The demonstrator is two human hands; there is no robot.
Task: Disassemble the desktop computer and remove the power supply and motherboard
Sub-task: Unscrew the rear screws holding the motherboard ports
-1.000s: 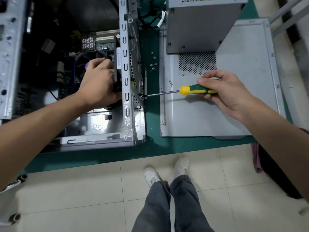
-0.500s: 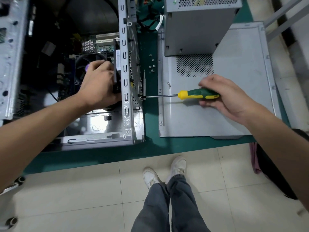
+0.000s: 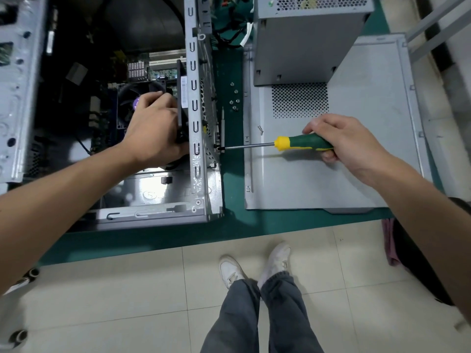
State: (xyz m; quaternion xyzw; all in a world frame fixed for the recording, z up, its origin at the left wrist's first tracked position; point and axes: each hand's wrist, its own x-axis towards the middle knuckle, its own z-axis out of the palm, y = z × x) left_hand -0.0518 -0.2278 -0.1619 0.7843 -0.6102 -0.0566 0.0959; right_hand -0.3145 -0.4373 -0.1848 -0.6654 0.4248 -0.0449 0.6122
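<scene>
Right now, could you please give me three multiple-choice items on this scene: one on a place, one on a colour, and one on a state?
1. Where is the screwdriver tip?
A. at a screw on the case's rear panel
B. on the floor
C. inside the power supply

2. What colour is the handle's collar?
A. red
B. yellow
C. white

3. What is the left hand doing?
A. hanging idle
B. resting on the side panel
C. gripping a black part inside the case

Answers: 1 A, the shaft ends at the rear panel. 2 B, yellow meets the shaft. 3 C, its fingers curl round the part while the right hand holds the tool.
</scene>
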